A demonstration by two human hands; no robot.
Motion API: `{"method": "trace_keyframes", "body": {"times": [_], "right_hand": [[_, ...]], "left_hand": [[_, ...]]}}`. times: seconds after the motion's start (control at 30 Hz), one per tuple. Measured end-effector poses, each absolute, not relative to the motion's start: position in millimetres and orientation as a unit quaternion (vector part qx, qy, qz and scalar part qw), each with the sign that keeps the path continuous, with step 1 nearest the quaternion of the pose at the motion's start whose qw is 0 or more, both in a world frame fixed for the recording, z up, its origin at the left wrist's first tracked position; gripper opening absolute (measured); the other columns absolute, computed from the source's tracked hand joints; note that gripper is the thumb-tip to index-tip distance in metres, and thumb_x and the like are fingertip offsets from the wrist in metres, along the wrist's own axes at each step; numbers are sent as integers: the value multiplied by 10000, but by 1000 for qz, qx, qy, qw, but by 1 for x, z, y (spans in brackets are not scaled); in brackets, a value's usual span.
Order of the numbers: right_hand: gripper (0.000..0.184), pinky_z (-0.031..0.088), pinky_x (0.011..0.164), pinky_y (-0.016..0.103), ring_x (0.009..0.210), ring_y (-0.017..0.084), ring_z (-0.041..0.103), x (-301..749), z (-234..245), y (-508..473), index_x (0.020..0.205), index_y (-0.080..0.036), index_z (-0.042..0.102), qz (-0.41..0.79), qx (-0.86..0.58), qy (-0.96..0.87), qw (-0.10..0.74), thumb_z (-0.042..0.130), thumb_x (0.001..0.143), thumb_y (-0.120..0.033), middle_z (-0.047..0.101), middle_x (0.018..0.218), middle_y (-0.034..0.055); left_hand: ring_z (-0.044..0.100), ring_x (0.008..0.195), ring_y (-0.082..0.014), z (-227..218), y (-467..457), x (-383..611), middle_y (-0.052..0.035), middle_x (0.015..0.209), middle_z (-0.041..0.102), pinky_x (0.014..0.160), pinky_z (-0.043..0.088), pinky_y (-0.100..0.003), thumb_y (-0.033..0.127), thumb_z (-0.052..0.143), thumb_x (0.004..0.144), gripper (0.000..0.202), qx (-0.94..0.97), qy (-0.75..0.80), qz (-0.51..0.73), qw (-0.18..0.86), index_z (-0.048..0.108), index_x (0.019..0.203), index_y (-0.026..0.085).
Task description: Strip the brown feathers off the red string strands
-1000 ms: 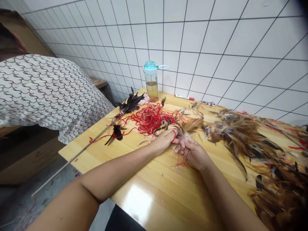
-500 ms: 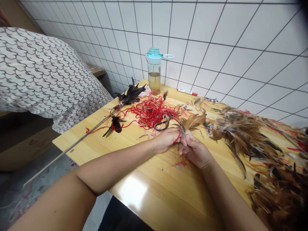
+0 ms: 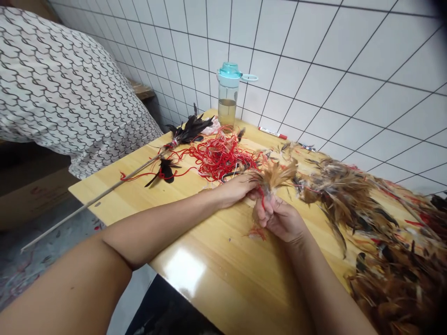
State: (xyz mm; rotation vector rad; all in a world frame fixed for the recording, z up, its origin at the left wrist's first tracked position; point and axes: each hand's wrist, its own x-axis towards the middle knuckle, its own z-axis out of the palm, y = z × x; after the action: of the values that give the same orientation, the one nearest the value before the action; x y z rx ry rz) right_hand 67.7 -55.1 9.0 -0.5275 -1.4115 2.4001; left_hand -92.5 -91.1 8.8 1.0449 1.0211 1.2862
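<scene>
A bundle of brown feathers (image 3: 279,175) stands fanned out above my right hand (image 3: 281,217), whose fingers pinch its base. Beside it on the left, my left hand (image 3: 237,190) is curled, its fingertips partly hidden behind the feathers. A red string (image 3: 261,197) runs from the left fingers down across the right hand's fingers. Just behind my left hand lie scissors (image 3: 228,177), only part of a dark handle showing. Red string scraps (image 3: 257,232) lie on the table below the right hand.
A tangled red string pile (image 3: 220,156) lies behind my hands, near a water bottle (image 3: 227,100). Left is a stick (image 3: 115,186) with black feathers (image 3: 192,129). Brown feather heaps (image 3: 394,288) cover the right side. A red marker (image 3: 272,133) lies by the wall. A person's patterned garment (image 3: 70,88) is at left.
My left hand has drawn a little left and up, away from the right hand. The red string that looped over its fingers now hangs toward the right hand. The view has shifted slightly.
</scene>
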Motion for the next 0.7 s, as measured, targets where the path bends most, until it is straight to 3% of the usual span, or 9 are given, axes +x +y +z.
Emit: {"method": "trace_keyframes", "body": {"times": [0.13,0.27,0.37,0.53,0.7], "right_hand": [[367,357,513,262,507,108,376,72,5,-42,607,-211,421,829,-216,-450,253,608,805,-457,447,612,-18],[304,327,503,243,503,91,347,74,2,-33,623,-198,452,837,-231,-422,260,631,808,-360,433,611,-27],[292,322,486,225,492,76,343,73,0,-30,630,-190,456,827,-250,-424,271,650,801,-325,449,616,-31],[325,321,471,219,493,67,339,70,-1,-30,648,-188,473,786,-275,-453,319,696,766,-394,474,635,-29],[395,250,441,233,470,64,297,69,-9,-27,640,-195,483,726,-312,-497,359,708,711,-512,502,640,-23]], "left_hand": [[421,559,-97,18,-90,-105,11,618,517,569,329,-221,391,469,882,313,542,501,461,493,624,896,120],[476,698,-118,22,-88,-115,-21,789,584,652,360,-221,377,459,892,302,601,552,400,416,621,855,125],[482,718,-123,27,-87,-119,-16,790,579,663,367,-219,382,466,893,294,633,544,360,416,607,872,125],[509,719,-133,34,-91,-119,-16,766,590,667,388,-220,435,438,906,345,690,527,330,370,603,848,137],[561,786,-144,29,-94,-115,-36,833,643,744,415,-244,364,344,948,366,700,541,357,301,618,841,145]]}}
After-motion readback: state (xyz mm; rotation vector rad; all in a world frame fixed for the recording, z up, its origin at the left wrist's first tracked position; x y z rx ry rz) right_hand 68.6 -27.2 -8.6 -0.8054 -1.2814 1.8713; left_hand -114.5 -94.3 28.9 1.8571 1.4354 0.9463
